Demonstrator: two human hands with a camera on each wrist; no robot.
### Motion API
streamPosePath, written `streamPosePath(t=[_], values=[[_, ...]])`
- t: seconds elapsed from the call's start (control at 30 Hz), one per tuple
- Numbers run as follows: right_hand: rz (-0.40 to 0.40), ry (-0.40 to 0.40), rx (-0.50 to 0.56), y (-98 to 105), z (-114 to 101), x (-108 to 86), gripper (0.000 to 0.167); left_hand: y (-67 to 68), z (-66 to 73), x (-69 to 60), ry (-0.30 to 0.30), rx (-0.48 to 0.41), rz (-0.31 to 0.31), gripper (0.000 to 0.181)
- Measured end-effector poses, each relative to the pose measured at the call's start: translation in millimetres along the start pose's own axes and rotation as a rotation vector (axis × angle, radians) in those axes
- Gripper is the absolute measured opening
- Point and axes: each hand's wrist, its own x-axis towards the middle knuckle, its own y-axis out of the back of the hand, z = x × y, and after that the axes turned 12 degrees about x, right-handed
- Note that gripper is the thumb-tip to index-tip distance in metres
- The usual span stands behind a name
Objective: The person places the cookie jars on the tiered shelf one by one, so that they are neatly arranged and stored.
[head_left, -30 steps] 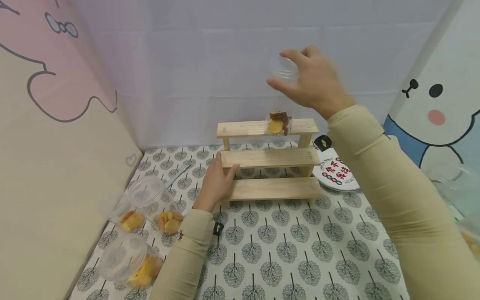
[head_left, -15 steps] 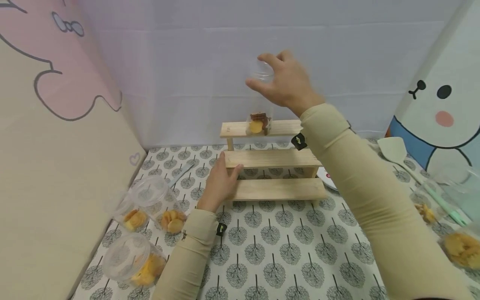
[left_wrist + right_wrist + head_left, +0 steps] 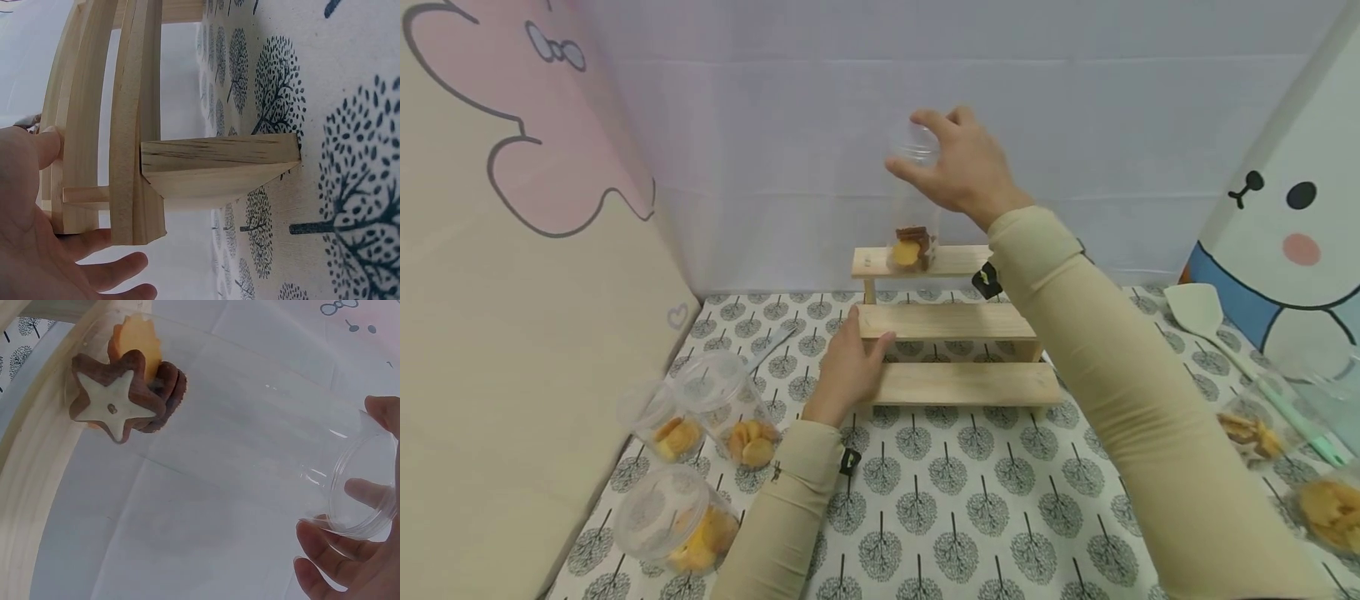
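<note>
My right hand grips the lidded top of a tall clear plastic jar from above. Brown and yellow cookies, one star-shaped with white icing, lie at the jar's bottom. The jar stands upright at the top tier of a three-tier wooden shelf, left of the tier's middle; whether its base bears fully on the board I cannot tell. At the shelf's left end my left hand holds the middle board, thumb on top and index finger under it in the left wrist view, the other fingers spread.
Several clear jars of cookies stand at the left, with a fork behind them. At the right lie a white and green spatula and more cookie jars. A patterned cloth covers the table; white fabric hangs behind.
My right hand has carried the jar leftward along the top tier and lowered it a little. The left hand keeps its hold on the shelf. The head view has shifted slightly right.
</note>
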Motion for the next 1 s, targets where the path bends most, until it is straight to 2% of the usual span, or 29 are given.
streamPosePath(t=[0.23,0.6,1.0], values=[[-0.003,-0.029,0.002,-1,7,4.3,0.083,-2.5,2.5,0.8,-0.01,-0.01,0.012,0.094],[-0.039,-0.038,-0.002,-2,1,5.8,0.084,-1.3,5.4,-2.3,-0.012,0.007,0.002,0.096],[-0.072,-0.051,-0.022,9,0,3.7,0.089,0.8,12.6,-3.2,-0.027,-0.01,0.001,0.092]])
